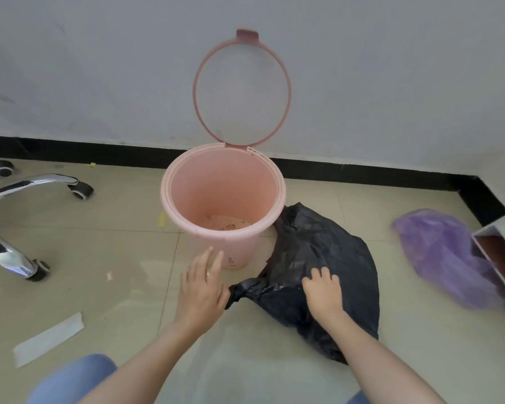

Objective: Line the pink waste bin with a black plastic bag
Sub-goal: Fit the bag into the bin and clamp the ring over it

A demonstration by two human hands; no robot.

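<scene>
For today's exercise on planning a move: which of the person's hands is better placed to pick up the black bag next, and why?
The right hand, probably: it already lies flat on the black plastic bag. The left hand is open over bare floor, beside the pink waste bin, which stands unlined.

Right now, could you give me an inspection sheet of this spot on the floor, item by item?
Surface: beige tiled floor, dusty, with small scraps.
Job's things: round pink plastic waste bin upright, ring lid flipped up against the wall, unlined, crumbs at the bottom; crumpled black plastic bag on the floor, against the bin's right side.
Clutter: purple plastic bag far right; white paper strip lower left.
Grippers: left hand open, beside the black bag's knotted end; right hand resting flat on the black bag.
Cables: nothing seen.
Surroundings: grey wall, black skirting, chrome chair legs with castors left, open box edge right.
</scene>
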